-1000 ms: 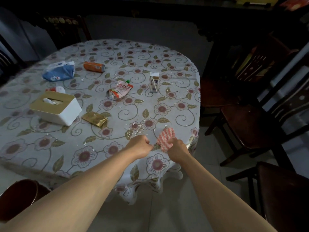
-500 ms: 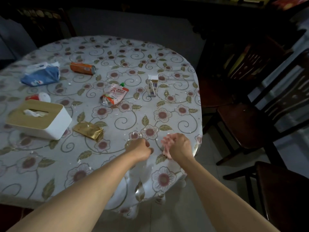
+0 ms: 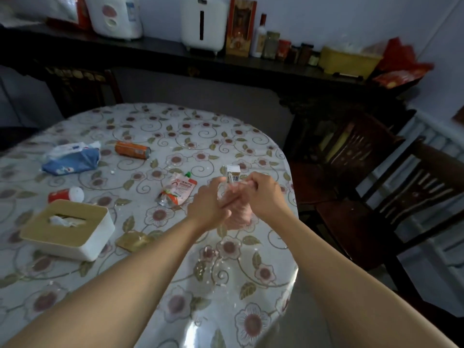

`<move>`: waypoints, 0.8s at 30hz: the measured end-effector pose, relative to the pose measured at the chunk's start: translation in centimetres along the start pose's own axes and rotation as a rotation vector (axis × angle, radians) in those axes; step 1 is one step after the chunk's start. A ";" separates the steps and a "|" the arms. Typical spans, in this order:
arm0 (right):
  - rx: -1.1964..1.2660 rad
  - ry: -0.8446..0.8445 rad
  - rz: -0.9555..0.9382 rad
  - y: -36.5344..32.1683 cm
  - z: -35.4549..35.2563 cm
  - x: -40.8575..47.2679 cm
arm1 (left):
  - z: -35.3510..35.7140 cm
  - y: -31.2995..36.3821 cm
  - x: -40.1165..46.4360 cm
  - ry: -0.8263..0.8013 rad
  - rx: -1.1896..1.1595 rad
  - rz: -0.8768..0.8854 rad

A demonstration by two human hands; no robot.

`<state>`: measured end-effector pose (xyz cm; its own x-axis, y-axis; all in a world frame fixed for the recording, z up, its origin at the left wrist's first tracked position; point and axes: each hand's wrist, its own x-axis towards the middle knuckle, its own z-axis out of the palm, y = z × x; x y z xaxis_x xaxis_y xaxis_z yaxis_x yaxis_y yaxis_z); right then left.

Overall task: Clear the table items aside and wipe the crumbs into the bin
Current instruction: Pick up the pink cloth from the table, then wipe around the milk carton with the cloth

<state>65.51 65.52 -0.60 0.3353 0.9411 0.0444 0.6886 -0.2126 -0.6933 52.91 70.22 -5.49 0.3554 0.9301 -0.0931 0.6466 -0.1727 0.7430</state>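
Both hands, left hand (image 3: 209, 207) and right hand (image 3: 263, 194), meet over the table (image 3: 175, 136), gripping a pink cloth (image 3: 238, 213); milk carton (image 3: 233, 173) stands at their 12 o'clock.

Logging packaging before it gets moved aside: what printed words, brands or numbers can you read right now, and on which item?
Nothing reads with certainty.
Small carton: dark characters, partly hidden by the hands, blurred.
Pouch: red print, too small.
Orange can: markings blurred.
Blue tissue pack: red and white print, illegible.
Red box on shelf: illegible.
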 end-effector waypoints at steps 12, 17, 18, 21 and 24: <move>-0.232 -0.100 -0.102 2.2 0.6 6.1 | -2.0 0.4 5.3 0.326 0.146 -0.260; 0.046 -0.493 -0.300 2.3 -0.1 7.8 | -2.4 2.8 8.0 0.386 -0.205 -0.329; 0.084 -0.596 -0.290 2.3 -0.2 8.1 | -2.2 3.5 8.2 0.372 -0.338 -0.327; 0.202 -0.511 -0.141 3.0 -0.2 10.0 | -1.9 5.5 8.3 0.301 -0.576 -0.318; 0.227 -0.308 -0.009 3.8 0.0 12.2 | -2.0 6.7 8.7 0.268 -0.664 -0.311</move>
<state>72.23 76.16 -2.70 0.0973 0.9849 -0.1435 0.5190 -0.1732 -0.8371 59.02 77.82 -0.02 -0.0057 0.9651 -0.2619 0.1205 0.2606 0.9579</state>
